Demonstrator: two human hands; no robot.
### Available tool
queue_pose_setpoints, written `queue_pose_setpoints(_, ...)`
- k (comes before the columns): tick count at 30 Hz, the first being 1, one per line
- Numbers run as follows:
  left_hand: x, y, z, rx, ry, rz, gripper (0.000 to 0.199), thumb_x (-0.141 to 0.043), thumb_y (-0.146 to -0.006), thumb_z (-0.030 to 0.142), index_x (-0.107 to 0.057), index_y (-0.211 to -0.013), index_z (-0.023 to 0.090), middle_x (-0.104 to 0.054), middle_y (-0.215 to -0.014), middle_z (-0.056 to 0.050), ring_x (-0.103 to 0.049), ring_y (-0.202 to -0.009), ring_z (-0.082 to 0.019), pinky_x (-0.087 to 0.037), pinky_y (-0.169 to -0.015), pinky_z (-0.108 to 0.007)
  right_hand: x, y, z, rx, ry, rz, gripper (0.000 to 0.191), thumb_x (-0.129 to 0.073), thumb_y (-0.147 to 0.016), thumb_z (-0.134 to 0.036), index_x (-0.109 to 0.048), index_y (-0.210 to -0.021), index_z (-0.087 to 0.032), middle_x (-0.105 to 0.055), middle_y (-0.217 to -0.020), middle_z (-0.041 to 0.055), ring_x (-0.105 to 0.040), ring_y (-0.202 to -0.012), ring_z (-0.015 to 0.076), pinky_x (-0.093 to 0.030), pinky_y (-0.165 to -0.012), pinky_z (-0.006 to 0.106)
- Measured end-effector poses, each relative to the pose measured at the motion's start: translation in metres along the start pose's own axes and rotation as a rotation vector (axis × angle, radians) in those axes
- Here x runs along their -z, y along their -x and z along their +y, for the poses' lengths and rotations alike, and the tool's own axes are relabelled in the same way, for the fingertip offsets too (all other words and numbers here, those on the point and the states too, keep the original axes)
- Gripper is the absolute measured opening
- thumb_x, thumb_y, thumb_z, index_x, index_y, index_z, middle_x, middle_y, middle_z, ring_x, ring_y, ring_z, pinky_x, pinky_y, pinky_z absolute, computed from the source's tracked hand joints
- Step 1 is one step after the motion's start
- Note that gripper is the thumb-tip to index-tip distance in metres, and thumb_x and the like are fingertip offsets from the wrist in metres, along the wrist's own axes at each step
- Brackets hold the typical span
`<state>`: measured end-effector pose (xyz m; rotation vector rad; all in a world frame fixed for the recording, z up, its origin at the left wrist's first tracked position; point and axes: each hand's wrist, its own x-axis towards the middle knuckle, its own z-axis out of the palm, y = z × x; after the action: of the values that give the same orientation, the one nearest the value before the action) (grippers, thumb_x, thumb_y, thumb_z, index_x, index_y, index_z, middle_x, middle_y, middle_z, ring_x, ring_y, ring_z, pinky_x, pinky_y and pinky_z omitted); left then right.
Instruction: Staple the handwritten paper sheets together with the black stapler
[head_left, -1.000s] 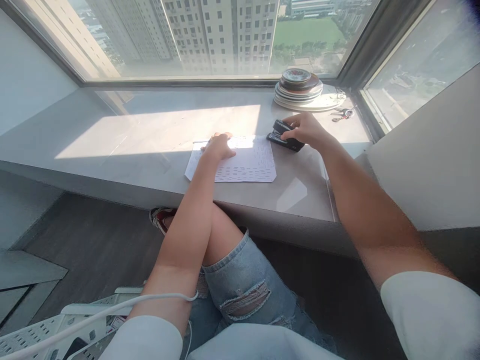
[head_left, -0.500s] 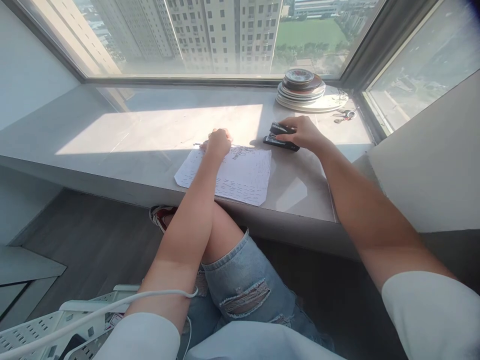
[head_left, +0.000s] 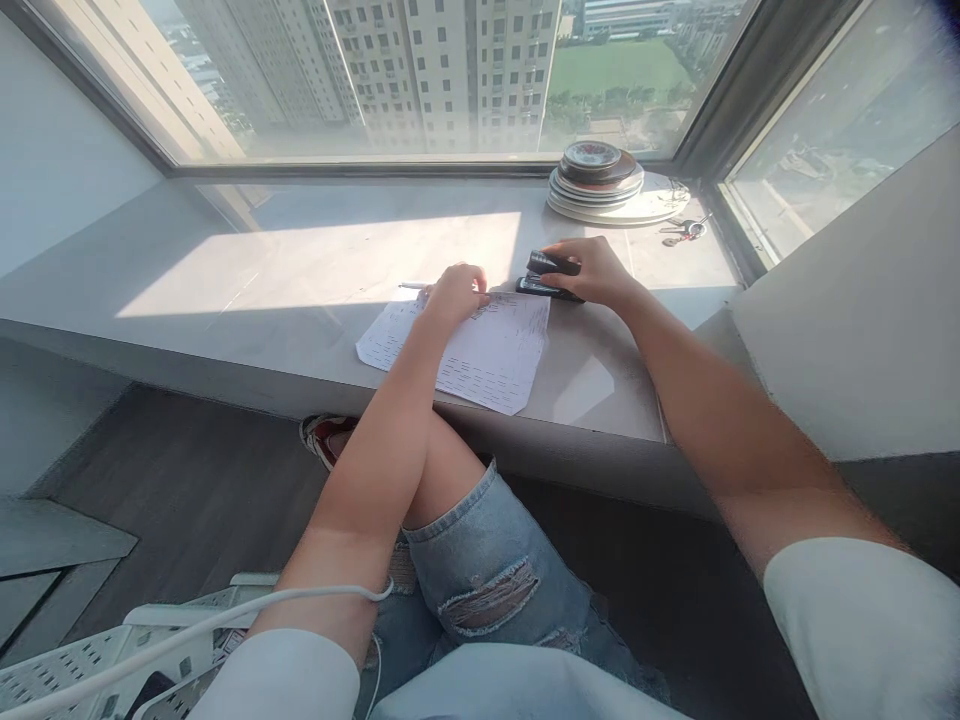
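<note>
My right hand [head_left: 592,270] grips a black stapler [head_left: 551,291] at its rear. The stapler's jaw gapes to the left, close to the far right corner of the paper. A small stack of written sheets of paper [head_left: 495,350] lies on the windowsill near its front edge, corners slightly fanned. My left hand [head_left: 456,292] is closed at the far edge of these sheets, fingers curled over them; its fingertips are partly hidden. Beside that hand a thin white pen-like stick [head_left: 411,286] pokes out to the left.
A stack of plates [head_left: 596,190] stands by the window at the back right of the pale sill [head_left: 300,340]. Keys [head_left: 691,231] lie beside it. A white perforated basket [head_left: 97,655] and a white cable [head_left: 225,610] are at lower left.
My right hand has brought the stapler slightly left, closer to the sheets. My left hand has moved right along the far edge, and the sheets have turned slightly.
</note>
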<state>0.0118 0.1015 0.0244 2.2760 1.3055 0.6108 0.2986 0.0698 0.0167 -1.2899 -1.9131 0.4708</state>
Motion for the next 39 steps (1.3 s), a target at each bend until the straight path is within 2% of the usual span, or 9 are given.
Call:
queue_pose_setpoints(2,0.003,0.002,0.012,0.068,-0.067,-0.027,0.011,-0.078,-0.093,0.012,-0.073,-0.088,0.02,-0.074,-0.114,-0.01,-0.07,-0.105,-0.031,-0.048,-0.11,-0.06,-0.001,0.001,-0.003,0.04,0.017,-0.018,0.043,-0.086,-0.084,-0.052,-0.083,-0.116,-0.023,-0.079,-0.112,0.011,-0.072,-0.109,0.035,-0.06,-0.099,0.054)
queue_pose_setpoints(5,0.005,0.004,0.022,0.091,-0.119,-0.032,0.013,-0.074,-0.095,0.01,-0.075,-0.088,0.021,-0.076,-0.106,-0.007,-0.07,-0.105,-0.03,-0.039,-0.116,-0.067,-0.003,0.001,-0.01,0.114,0.04,-0.077,0.046,-0.082,-0.088,-0.057,-0.084,-0.119,-0.024,-0.08,-0.109,0.0097,-0.072,-0.102,0.0312,-0.058,-0.094,0.049)
queue_pose_setpoints(7,0.005,0.004,0.021,0.081,-0.131,-0.046,0.016,-0.072,-0.095,0.01,-0.077,-0.086,0.022,-0.077,-0.104,-0.007,-0.07,-0.106,-0.03,-0.035,-0.118,-0.07,-0.004,0.0,-0.014,0.165,0.045,-0.121,0.045,-0.079,-0.091,-0.058,-0.084,-0.121,-0.025,-0.079,-0.104,0.0078,-0.07,-0.094,0.0277,-0.056,-0.089,0.045)
queue_pose_setpoints(9,0.005,0.002,0.019,0.065,-0.13,-0.056,0.017,-0.07,-0.096,0.011,-0.079,-0.087,0.022,-0.078,-0.104,-0.008,-0.069,-0.107,-0.03,-0.036,-0.117,-0.07,-0.004,0.0,-0.017,0.208,0.034,-0.156,0.045,-0.076,-0.093,-0.058,-0.084,-0.123,-0.025,-0.077,-0.1,0.0065,-0.068,-0.089,0.0249,-0.054,-0.085,0.042)
queue_pose_setpoints(14,0.003,-0.002,0.014,0.046,-0.152,-0.043,0.018,-0.066,-0.097,0.011,-0.078,-0.09,0.022,-0.077,-0.107,-0.009,-0.067,-0.109,-0.031,-0.035,-0.118,-0.071,-0.004,0.0,-0.019,0.271,0.01,-0.19,0.044,-0.075,-0.095,-0.057,-0.083,-0.123,-0.024,-0.076,-0.102,0.0069,-0.064,-0.087,0.0229,-0.049,-0.081,0.04)
queue_pose_setpoints(19,0.003,0.0,0.023,0.015,-0.196,0.014,0.019,-0.064,-0.094,0.01,-0.075,-0.084,0.022,-0.073,-0.114,-0.01,-0.061,-0.115,-0.033,-0.036,-0.118,-0.069,-0.003,0.001,-0.023,0.292,0.008,-0.214,0.043,-0.075,-0.095,-0.057,-0.083,-0.122,-0.025,-0.075,-0.099,0.0068,-0.063,-0.087,0.0229,-0.047,-0.08,0.039)
queue_pose_setpoints(24,0.002,-0.002,0.024,0.049,-0.219,0.083,0.019,-0.062,-0.095,0.011,-0.069,-0.082,0.023,-0.071,-0.118,-0.011,-0.056,-0.122,-0.035,-0.04,-0.114,-0.066,-0.004,0.001,-0.029,0.298,0.007,-0.241,0.043,-0.075,-0.095,-0.057,-0.083,-0.122,-0.024,-0.074,-0.096,0.0067,-0.061,-0.085,0.0222,-0.045,-0.077,0.038)
queue_pose_setpoints(33,-0.003,-0.004,0.024,0.023,-0.189,0.033,0.022,-0.059,-0.095,0.009,-0.071,-0.084,0.024,-0.074,-0.113,-0.009,-0.057,-0.127,-0.035,-0.036,-0.118,-0.072,-0.009,0.001,-0.037,0.305,0.029,-0.278,0.044,-0.067,-0.1,-0.06,-0.079,-0.117,-0.021,-0.073,-0.099,0.0072,-0.059,-0.083,0.0206,-0.043,-0.076,0.036)
queue_pose_setpoints(39,0.0,-0.002,0.028,0.033,-0.177,0.042,0.018,-0.066,-0.093,0.01,-0.075,-0.085,0.023,-0.073,-0.117,-0.01,-0.059,-0.124,-0.034,-0.041,-0.117,-0.068,-0.031,0.0,-0.056,0.237,0.275,-0.258,0.034,-0.058,-0.102,-0.055,-0.07,-0.1,-0.022,-0.07,-0.094,0.0068,-0.057,-0.085,0.0227,-0.036,-0.075,0.035)
